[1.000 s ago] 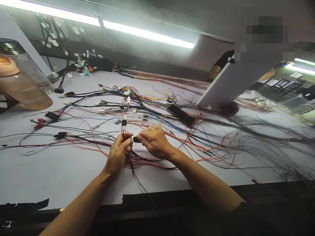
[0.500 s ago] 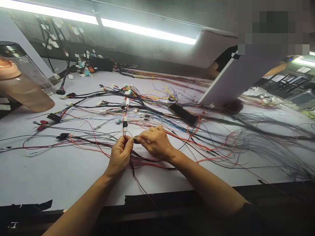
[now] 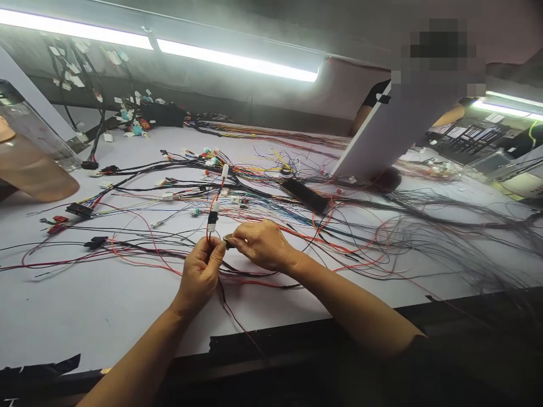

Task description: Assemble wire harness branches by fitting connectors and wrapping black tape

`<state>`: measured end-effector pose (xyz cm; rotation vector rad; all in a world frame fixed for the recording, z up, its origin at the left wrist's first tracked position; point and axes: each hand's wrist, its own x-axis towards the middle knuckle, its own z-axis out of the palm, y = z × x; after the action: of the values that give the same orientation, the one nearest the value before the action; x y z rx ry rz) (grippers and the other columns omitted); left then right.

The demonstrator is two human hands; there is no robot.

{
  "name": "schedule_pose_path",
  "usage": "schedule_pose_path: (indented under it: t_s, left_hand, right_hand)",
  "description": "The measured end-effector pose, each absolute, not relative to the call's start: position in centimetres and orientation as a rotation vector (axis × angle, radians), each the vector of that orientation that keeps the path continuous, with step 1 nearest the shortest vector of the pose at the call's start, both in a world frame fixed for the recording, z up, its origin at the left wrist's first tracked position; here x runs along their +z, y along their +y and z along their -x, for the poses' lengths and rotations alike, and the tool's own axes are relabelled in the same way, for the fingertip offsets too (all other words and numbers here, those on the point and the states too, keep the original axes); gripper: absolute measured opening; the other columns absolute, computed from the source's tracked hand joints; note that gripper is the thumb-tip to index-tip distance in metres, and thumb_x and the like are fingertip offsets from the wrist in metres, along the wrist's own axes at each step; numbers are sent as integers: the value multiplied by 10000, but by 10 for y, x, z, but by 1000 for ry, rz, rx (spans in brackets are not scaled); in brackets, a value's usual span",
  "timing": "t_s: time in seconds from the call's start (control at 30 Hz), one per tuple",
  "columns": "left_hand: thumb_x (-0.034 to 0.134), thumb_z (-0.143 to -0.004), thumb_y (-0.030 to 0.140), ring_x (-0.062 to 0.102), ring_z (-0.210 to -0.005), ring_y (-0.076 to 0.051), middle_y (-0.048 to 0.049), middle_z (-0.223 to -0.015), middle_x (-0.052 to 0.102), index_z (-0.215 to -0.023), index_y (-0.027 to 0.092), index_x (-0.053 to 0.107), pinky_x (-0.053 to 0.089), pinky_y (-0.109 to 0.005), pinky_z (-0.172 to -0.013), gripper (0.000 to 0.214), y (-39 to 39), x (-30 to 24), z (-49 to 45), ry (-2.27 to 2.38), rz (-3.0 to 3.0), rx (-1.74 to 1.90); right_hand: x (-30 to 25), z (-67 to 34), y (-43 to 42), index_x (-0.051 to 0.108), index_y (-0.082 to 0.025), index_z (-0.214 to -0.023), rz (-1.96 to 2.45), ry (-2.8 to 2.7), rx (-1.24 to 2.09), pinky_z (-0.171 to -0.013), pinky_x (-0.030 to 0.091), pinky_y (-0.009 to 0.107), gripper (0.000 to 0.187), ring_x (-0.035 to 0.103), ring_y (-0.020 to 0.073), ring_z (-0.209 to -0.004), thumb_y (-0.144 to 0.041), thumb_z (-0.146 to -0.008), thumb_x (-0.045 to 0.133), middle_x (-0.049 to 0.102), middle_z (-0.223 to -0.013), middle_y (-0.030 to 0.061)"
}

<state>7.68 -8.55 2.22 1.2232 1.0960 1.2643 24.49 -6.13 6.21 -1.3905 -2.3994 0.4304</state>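
My left hand point(image 3: 201, 270) is closed around a thin wire bundle point(image 3: 208, 236), gripping it between thumb and fingers. From that grip the red and black wires stand up, carrying a white connector with a black band point(image 3: 213, 217) and another white connector point(image 3: 225, 170) at the top. My right hand point(image 3: 263, 246) pinches what looks like a small roll of dark tape point(image 3: 229, 240), close beside the left thumb. Its fingers partly cover the roll. Below the left hand, a dark wire branch point(image 3: 237, 319) trails towards the table edge.
Wire harnesses with a black connector point(image 3: 97, 242) and others spread over the white table point(image 3: 139, 316). A black sleeve-like piece point(image 3: 305, 195) lies behind my right hand. Bottles point(image 3: 36, 164) stand at left, a white panel point(image 3: 373, 130) at right; a person is behind it.
My view has shifted a little, so the scene sits further left. The tape roll has turned between my right fingers and shows more of its ring. Both grips remain.
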Motion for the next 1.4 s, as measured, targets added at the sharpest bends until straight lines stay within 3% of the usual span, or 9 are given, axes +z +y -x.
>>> schedule_pose_path:
  t_s: [0.2, 0.37, 0.5, 0.7, 0.9, 1.13, 1.23, 1.33, 1.4]
  left_hand:
    - [623, -847, 414, 332, -571, -109, 25, -643, 404, -780, 187, 521, 291, -242, -536, 258, -84, 21, -74, 1068, -1259, 1211]
    - [601, -865, 415, 344, -588, -111, 23, -666, 408, -787, 189, 514, 307, -245, -558, 255, -84, 17, -73, 1079, -1277, 1216]
    - [582, -880, 415, 373, -619, -114, 12, -711, 439, -812, 186, 519, 316, -248, -577, 247, -82, 15, -71, 1083, -1304, 1201]
    - [582, -884, 418, 339, -588, -101, 35, -681, 410, -832, 187, 505, 293, -248, -559, 249, -81, 12, -70, 1035, -1288, 1173]
    - [560, -904, 385, 368, -618, -111, 21, -711, 430, -831, 183, 514, 314, -262, -586, 220, -85, 13, -70, 1075, -1492, 1166]
    - [568, -903, 374, 376, -629, -106, 19, -720, 433, -832, 186, 528, 331, -252, -598, 205, -88, 17, -71, 1057, -1425, 1180]
    - [614, -873, 373, 419, -676, -108, 4, -778, 482, -942, 187, 600, 356, -239, -631, 198, -88, 19, -74, 1043, -1283, 1105]
    - [670, -827, 337, 446, -708, -104, -13, -876, 517, -1169, 202, 610, 379, -219, -633, 372, -88, 22, -77, 965, -971, 1046]
    - [675, -817, 341, 468, -734, -107, -35, -930, 530, -1198, 171, 620, 404, -209, -636, 421, -88, 26, -79, 899, -743, 1010]
  right_hand:
    - [65, -259, -68, 638, -180, -801, 1203, -2251, 862, -700, 418, 218, 239, 595, 102, -771, -350, -938, 542, 659, -865, 4]
    - [54, -252, -86, 642, -196, -914, 1278, -2108, 485, -741, 415, 254, 343, 596, 142, -892, -532, -852, 609, 631, -1053, 48]
    - [40, -244, -94, 598, -205, -1030, 1288, -2138, 235, -802, 353, 309, 412, 604, 177, -906, -572, -843, 605, 686, -1001, 34]
    - [34, -242, -84, 554, -210, -1026, 1384, -2091, 441, -788, 318, 292, 335, 639, 129, -780, -472, -848, 663, 725, -913, -23]
    - [47, -242, -73, 605, -214, -955, 1602, -2167, 507, -785, 300, 303, 328, 651, 160, -808, -487, -803, 704, 724, -871, -22]
    - [44, -258, -66, 695, -214, -842, 1324, -2106, 769, -631, 310, 239, 264, 572, 98, -711, -463, -872, 611, 684, -797, -26]
    - [43, -261, -66, 699, -183, -793, 1306, -1982, 775, -631, 322, 235, 261, 560, 99, -721, -412, -881, 607, 671, -784, -7]
    - [48, -261, -68, 691, -177, -757, 1344, -1946, 756, -637, 327, 238, 268, 541, 103, -712, -398, -880, 602, 658, -762, -1]
    - [51, -262, -71, 683, -178, -725, 1387, -1954, 747, -645, 328, 243, 264, 527, 106, -701, -384, -872, 609, 652, -747, 1]
